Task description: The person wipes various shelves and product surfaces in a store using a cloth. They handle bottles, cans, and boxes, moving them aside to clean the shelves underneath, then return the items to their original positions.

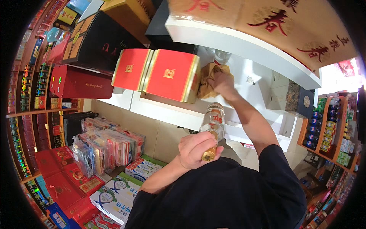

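Note:
My left hand (197, 148) grips a clear glass bottle (214, 118) by its neck, just below the gold cap (208, 154). Red characters mark the bottle's side, and its base points away from me towards the shelf. My right hand (221, 81) reaches onto the white shelf (243, 96) and holds a crumpled yellow-brown cloth (210, 71) against the shelf. Behind the cloth stands another clear glass bottle (221, 56), partly hidden. Left of the cloth, close beside it, are red gift boxes with gold edges (171, 74).
A white upper shelf edge (243, 47) overhangs my right hand, with printed cartons (271, 23) on it. Dark boxes (303, 100) stand at the shelf's right end. At lower left lie milk cartons (117, 194), bagged goods (108, 143) and red gift packs (65, 177).

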Motion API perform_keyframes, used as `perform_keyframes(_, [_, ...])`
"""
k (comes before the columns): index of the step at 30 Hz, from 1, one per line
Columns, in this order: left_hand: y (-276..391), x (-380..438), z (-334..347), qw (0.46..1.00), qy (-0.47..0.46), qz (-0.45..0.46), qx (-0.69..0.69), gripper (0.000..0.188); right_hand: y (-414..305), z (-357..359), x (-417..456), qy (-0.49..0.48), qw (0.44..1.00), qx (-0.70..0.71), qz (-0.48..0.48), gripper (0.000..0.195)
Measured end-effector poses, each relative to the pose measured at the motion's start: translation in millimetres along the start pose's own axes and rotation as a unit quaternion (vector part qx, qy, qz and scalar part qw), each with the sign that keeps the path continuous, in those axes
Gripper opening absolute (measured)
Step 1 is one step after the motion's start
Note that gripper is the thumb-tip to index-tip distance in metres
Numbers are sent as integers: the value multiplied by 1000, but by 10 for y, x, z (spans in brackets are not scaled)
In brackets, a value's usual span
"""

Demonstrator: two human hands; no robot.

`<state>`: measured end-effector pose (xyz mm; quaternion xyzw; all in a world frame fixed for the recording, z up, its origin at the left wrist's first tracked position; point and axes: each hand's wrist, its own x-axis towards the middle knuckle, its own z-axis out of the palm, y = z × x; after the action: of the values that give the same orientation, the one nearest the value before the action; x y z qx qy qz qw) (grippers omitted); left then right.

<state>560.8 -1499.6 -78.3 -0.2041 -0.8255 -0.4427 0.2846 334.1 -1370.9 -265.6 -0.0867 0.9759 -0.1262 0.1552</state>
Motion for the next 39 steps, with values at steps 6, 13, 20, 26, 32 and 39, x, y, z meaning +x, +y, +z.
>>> perform_keyframes(6, [-129,-127,-91,998,17,-8,-58,34,20,-723,95,216,943,240,84,75])
perform_keyframes(13, [-270,-91,-110,998,-11,-1,-63,34,261,-241,610,326,881,341,40,53])
perform_keyframes(20, [-301,-84,-3,997,-9,-4,-79,33,1070,-406,391,471,786,399,-28,57])
perform_keyframes(26, [-239,-119,100,998,-9,-5,-55,34,1020,-525,-27,319,884,301,158,78])
perform_keyframes(32, [-143,-170,150,1000,-11,5,-28,35,175,299,-470,221,941,182,-178,66])
perform_keyframes(39, [-164,-299,14,1000,-1,-26,10,35,48,-174,-11,97,962,209,-146,41])
